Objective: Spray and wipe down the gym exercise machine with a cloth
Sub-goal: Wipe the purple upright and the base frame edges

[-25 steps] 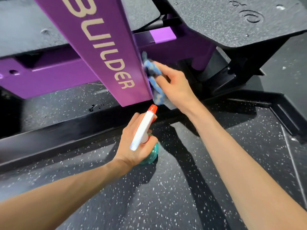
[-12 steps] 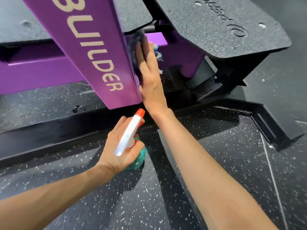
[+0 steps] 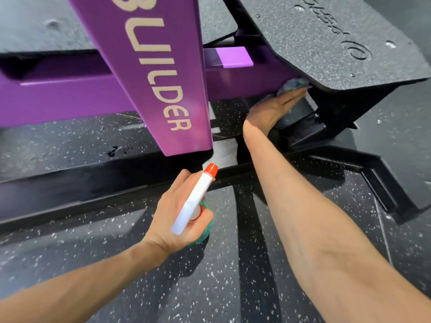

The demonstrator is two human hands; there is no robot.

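Right hand (image 3: 272,108) flat, pressing cloth (image 3: 291,84) against purple beam (image 3: 245,82) (fingers straight); left hand (image 3: 172,215) grips spray bottle (image 3: 194,201).

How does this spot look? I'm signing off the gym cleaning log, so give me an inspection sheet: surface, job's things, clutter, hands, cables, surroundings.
Surface: purple crossbar; a slanted purple beam lettered BUILDER crosses in front of it.
Job's things: blue cloth against the crossbar's right end, under the black footplate; spray bottle, orange nozzle pointing toward the machine.
Clutter: dark splatter on the floor beside the beam's foot.
Hands: left hand grips the spray bottle; right hand presses the cloth with straight fingers.
Cables: nothing seen.
Surroundings: speckled rubber floor; black base rail.
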